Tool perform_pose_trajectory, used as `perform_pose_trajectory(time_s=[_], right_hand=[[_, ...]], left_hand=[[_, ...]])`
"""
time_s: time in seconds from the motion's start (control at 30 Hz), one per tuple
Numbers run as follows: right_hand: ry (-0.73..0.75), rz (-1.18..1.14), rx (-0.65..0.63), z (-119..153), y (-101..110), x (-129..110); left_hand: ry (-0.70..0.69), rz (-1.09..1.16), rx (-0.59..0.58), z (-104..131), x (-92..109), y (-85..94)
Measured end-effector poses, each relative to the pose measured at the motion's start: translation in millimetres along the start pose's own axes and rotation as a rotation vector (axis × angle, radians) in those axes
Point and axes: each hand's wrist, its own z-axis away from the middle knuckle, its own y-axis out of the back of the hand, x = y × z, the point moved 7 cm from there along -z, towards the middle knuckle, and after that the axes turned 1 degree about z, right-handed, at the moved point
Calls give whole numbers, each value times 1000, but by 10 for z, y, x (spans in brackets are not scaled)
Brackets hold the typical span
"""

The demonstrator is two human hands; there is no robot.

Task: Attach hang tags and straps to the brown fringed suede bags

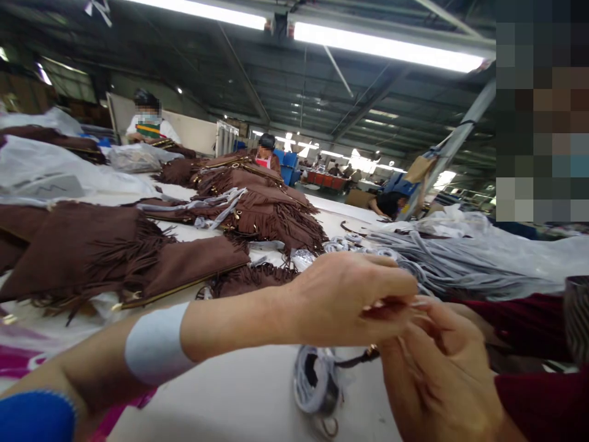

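My left hand (pixel 350 301) reaches in from the left with its fingers curled, its fingertips meeting those of my right hand (pixel 442 368). Both hands are closed in a pinch around something too small and hidden to name. Below them, a coil wrapped in grey-white material (pixel 316 380) rests on the white table (pixel 230 399). A dark strap (pixel 356 359) with a small gold-coloured fitting runs from the coil toward my right hand. A metal ring shows at the coil's lower edge.
Brown fringed pieces (pixel 87 252) with gold zips cover the left and middle of the table. Grey wrapped straps (pixel 442 264) and clear plastic (pixel 529 258) lie at the right. Two people (pixel 150 126) (pixel 267 156) sit across the table.
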Motion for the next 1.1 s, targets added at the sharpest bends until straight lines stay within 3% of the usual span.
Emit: perform_pose_trajectory(time_s=[0.1, 0.17, 0.23, 0.4, 0.47, 0.57, 0.7, 0.77, 0.83, 0.97, 1.1], right_hand=[[-38, -172, -62, -89, -1, -17], [-124, -302, -86, -59, -32, 94], [-242, -389, -102, 38, -94, 289], [-774, -740, -195, 428, -417, 848], [-937, -914, -269, 514, -561, 888], [-1046, -1041, -454, 535, -764, 778], [-929, -1038, -933, 571, -1156, 414], [-782, -928, -1072, 579, -1370, 275], [-593, -781, -1058, 529, -1576, 192], [-218, -554, -910, 488, -1928, 47], [-144, -357, -954, 687, -2221, 54]], left_hand=[[-71, 30, -14, -77, 132, 67], [-80, 58, -54, 27, 35, 29], [-9, 22, -146, 279, -273, -118], [429, -390, -500, 1285, -1474, -579], [484, -434, -584, 1523, -1719, -644], [531, -464, -580, 1534, -1862, -561], [660, -340, -394, 1303, -1982, -276], [680, -246, -324, 1242, -2060, -177], [699, -192, -280, 1252, -2169, -119], [810, -61, -157, 1432, -2463, -101], [941, 131, -72, 1662, -2765, -229]])
